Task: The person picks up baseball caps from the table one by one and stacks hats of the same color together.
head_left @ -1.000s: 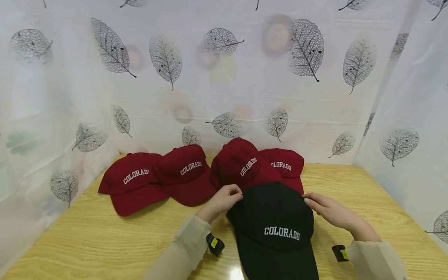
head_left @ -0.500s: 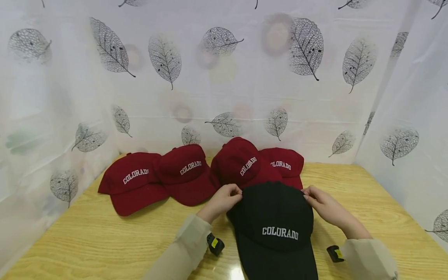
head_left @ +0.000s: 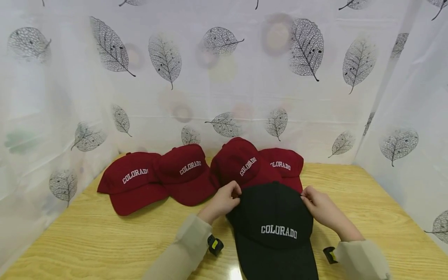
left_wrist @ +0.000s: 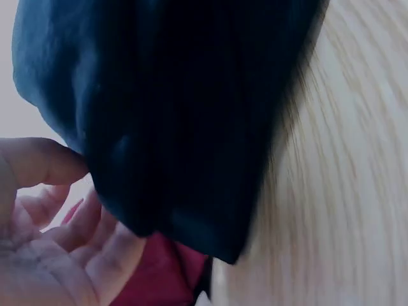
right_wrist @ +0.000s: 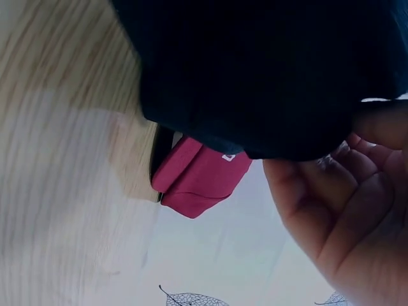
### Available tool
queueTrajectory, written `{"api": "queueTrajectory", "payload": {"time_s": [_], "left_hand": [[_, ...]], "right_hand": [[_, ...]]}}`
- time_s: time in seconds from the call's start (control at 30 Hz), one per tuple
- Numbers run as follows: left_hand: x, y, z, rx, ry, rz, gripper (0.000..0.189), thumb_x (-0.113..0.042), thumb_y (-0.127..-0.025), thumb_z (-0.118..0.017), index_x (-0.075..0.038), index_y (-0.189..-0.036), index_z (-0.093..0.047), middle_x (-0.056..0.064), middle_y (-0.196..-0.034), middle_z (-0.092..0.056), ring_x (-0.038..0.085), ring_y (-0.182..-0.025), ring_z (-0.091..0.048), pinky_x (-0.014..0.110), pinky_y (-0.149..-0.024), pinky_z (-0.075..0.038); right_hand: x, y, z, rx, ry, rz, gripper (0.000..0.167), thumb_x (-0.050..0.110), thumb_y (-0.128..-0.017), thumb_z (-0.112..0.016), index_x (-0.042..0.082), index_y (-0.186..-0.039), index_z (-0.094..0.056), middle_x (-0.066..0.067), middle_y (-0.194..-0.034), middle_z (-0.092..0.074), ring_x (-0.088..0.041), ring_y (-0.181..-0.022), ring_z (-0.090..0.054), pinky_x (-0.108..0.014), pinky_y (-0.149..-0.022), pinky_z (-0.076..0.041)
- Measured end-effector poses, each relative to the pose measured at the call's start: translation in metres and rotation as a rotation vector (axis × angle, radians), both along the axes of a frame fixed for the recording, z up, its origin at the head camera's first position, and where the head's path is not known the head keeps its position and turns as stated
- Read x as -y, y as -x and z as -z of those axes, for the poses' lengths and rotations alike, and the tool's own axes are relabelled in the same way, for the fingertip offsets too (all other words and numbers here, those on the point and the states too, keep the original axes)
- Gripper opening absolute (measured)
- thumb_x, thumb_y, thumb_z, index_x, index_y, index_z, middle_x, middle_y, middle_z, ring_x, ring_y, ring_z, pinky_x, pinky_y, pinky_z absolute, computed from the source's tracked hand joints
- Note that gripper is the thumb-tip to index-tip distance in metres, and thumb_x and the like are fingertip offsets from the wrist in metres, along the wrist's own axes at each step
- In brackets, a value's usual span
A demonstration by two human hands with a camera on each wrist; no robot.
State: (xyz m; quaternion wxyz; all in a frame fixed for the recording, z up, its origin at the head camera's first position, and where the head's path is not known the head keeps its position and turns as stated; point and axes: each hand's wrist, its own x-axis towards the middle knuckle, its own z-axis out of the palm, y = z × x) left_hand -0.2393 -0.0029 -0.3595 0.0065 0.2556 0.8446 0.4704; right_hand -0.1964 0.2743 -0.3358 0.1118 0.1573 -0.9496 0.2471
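A black cap [head_left: 276,217] with white COLORADO lettering faces me at the front centre, its brim toward the near edge. My left hand [head_left: 224,199] pinches the left side of its crown between thumb and fingers. On the opposite side, my right hand [head_left: 323,210] pinches the crown's upper right. The left wrist view shows the thumb [left_wrist: 48,162] against the dark cloth [left_wrist: 159,127], with other fingers beneath. From the right wrist, the hand [right_wrist: 363,210] holds the cap's back edge [right_wrist: 268,115]. Behind the black cap, a tilted red cap [head_left: 238,163] is partly covered.
Another red cap [head_left: 285,165] stands at the back right, overlapped by the tilted one. Two more red caps [head_left: 134,179] sit side by side at the left on the wooden table [head_left: 105,241]. A leaf-patterned curtain [head_left: 224,77] hangs behind and along both sides.
My right hand has moved left and slightly up, from touching the black cap's edge to pinching it. The cap's lettering has shifted slightly left. My left hand has kept its grip.
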Motion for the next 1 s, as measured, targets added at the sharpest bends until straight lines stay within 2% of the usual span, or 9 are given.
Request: {"api": "queueTrajectory", "payload": {"time_s": [0.13,0.2,0.27,0.4,0.5,0.63,0.73,0.8,1.0], "left_hand": [[-0.008,-0.007,-0.006,-0.153,0.010,0.081,0.019,0.004,-0.080,-0.050,-0.002,-0.098,-0.049,0.010,-0.098,-0.049,0.023,-0.092,-0.047,0.034,-0.082,-0.039],[-0.013,-0.013,-0.011,-0.183,0.014,0.137,0.023,-0.005,-0.085,-0.051,-0.003,-0.107,-0.049,0.010,-0.107,-0.047,0.022,-0.100,-0.043,0.035,-0.087,-0.036],[-0.017,-0.020,-0.015,-0.187,0.046,0.175,0.033,-0.017,-0.085,-0.056,-0.009,-0.116,-0.048,0.007,-0.117,-0.044,0.019,-0.107,-0.039,0.035,-0.089,-0.035],[-0.024,-0.032,-0.020,-0.207,0.197,0.202,0.058,-0.037,-0.075,-0.068,-0.022,-0.126,-0.045,0.003,-0.133,-0.032,0.018,-0.118,-0.031,0.041,-0.090,-0.034],[-0.027,-0.038,-0.023,-0.229,0.301,0.192,0.064,-0.039,-0.072,-0.070,-0.027,-0.129,-0.043,0.005,-0.138,-0.027,0.021,-0.123,-0.026,0.047,-0.090,-0.033],[-0.028,-0.042,-0.024,-0.197,0.343,0.175,0.063,-0.036,-0.074,-0.069,-0.026,-0.131,-0.042,0.005,-0.139,-0.025,0.022,-0.125,-0.024,0.048,-0.089,-0.032],[-0.028,-0.042,-0.025,-0.171,0.346,0.163,0.061,-0.035,-0.077,-0.067,-0.026,-0.131,-0.041,0.005,-0.140,-0.024,0.022,-0.125,-0.023,0.050,-0.089,-0.033],[-0.028,-0.042,-0.025,-0.157,0.344,0.156,0.059,-0.034,-0.078,-0.066,-0.025,-0.131,-0.042,0.004,-0.140,-0.024,0.023,-0.126,-0.023,0.052,-0.088,-0.033],[-0.028,-0.041,-0.023,-0.124,0.368,0.166,0.061,-0.034,-0.078,-0.066,-0.024,-0.133,-0.040,0.005,-0.142,-0.022,0.025,-0.128,-0.020,0.052,-0.089,-0.034]], "right_hand": [[0.002,0.000,0.002,0.016,-0.008,0.022,0.006,-0.003,-0.085,-0.051,0.002,-0.082,-0.049,-0.003,-0.069,-0.052,-0.014,-0.060,-0.045,-0.030,-0.053,-0.039],[0.002,0.000,0.001,0.020,-0.004,0.027,0.005,-0.003,-0.085,-0.051,0.001,-0.082,-0.049,-0.003,-0.070,-0.052,-0.015,-0.060,-0.046,-0.031,-0.053,-0.039],[0.003,0.001,0.001,0.018,-0.003,0.032,0.005,-0.002,-0.085,-0.051,0.001,-0.081,-0.049,-0.003,-0.069,-0.051,-0.015,-0.060,-0.046,-0.032,-0.053,-0.039],[0.004,0.000,0.000,0.020,-0.008,0.041,0.005,-0.002,-0.084,-0.051,0.002,-0.081,-0.049,-0.003,-0.068,-0.050,-0.016,-0.060,-0.046,-0.032,-0.054,-0.039],[0.004,-0.001,-0.003,0.039,-0.015,0.057,0.004,0.000,-0.085,-0.052,0.002,-0.081,-0.051,-0.003,-0.069,-0.051,-0.016,-0.061,-0.046,-0.032,-0.055,-0.039],[0.007,-0.007,-0.014,0.030,0.022,0.071,0.006,0.009,-0.087,-0.053,0.002,-0.088,-0.053,-0.006,-0.079,-0.057,-0.021,-0.070,-0.053,-0.036,-0.062,-0.045],[0.012,-0.015,-0.026,0.010,0.064,0.013,0.020,0.019,-0.087,-0.056,0.002,-0.097,-0.055,-0.009,-0.092,-0.059,-0.027,-0.084,-0.056,-0.043,-0.072,-0.046],[0.017,-0.021,-0.032,0.025,0.057,-0.061,0.032,0.029,-0.085,-0.059,0.003,-0.105,-0.054,-0.008,-0.100,-0.058,-0.027,-0.092,-0.055,-0.045,-0.076,-0.044],[0.027,-0.031,-0.035,0.130,-0.094,-0.253,0.074,0.051,-0.072,-0.065,0.002,-0.124,-0.046,-0.020,-0.125,-0.043,-0.034,-0.108,-0.045,-0.048,-0.084,-0.040]]}}
